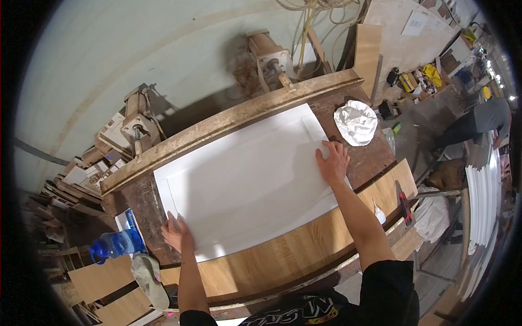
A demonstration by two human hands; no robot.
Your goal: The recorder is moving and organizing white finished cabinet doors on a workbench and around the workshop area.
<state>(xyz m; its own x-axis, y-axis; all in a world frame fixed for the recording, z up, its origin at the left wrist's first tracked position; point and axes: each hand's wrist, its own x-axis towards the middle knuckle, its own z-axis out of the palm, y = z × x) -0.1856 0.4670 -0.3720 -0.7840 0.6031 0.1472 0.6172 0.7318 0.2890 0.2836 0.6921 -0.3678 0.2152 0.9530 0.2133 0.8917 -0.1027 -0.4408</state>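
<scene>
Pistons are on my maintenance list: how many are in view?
2: the left piston toward the left end of the long bar, the right piston toward its right end; more may be hidden.

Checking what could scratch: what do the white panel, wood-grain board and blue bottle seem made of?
White panel: smooth, low-sheen, perhaps film-covered board; faint frame lines show.
Wood-grain board: probably laminate or veneer; flat, even grain.
Blue bottle: likely plastic; glossy, translucent wall.

white bordered rectangular panel [250, 179] | lying flat | on brown workbench [371, 157]
</scene>
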